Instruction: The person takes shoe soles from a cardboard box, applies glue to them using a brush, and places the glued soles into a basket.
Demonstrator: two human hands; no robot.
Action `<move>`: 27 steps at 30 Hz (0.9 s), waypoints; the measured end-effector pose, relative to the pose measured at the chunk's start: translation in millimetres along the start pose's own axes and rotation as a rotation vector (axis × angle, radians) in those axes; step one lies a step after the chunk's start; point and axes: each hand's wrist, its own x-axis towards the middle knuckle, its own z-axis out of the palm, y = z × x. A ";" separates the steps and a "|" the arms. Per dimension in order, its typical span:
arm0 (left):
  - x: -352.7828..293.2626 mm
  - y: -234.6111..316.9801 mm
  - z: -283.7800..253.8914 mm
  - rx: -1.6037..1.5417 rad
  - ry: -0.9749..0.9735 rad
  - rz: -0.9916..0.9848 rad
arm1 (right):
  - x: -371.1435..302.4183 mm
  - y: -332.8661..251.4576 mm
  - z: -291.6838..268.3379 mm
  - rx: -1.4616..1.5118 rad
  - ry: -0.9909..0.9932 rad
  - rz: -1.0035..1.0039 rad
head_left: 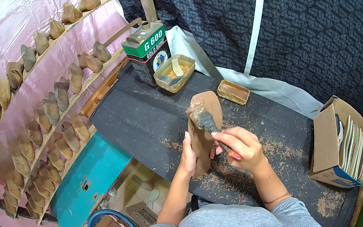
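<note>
My left hand (188, 157) grips a brown shoe sole (210, 102) by its left edge, tilted up above the dark worktable (118, 110). The thumb shows along the near side; its other fingers are mostly hidden behind the sole. In my right hand (244, 147) is a brush (204, 120), its fingers closed round the handle. The brush's dark, clumped head lies against the upper part of the sole, left of its middle. Brown shavings (231, 177) are scattered on the table below and around both hands.
Beyond the sole stand a green-and-black metal can (147, 49), a crusted tub (175, 74) with a pale scraper, and a shallow brown-filled container (233, 92). A cardboard box of soles (337, 144) is at right. Shoe lasts (61, 93) line racks at left; a blue basket (97, 218) sits below.
</note>
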 end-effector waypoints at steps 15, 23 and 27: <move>3.2 -6.6 -3.9 -0.007 0.040 0.020 | -1.3 2.2 -7.0 0.063 -0.030 -0.006; 3.4 -12.6 -13.8 -0.001 -0.072 0.030 | 6.0 4.3 -7.2 -0.137 0.168 0.107; 4.0 -14.2 -16.2 -0.028 -0.067 0.048 | 4.8 8.4 -4.4 -0.214 0.211 0.096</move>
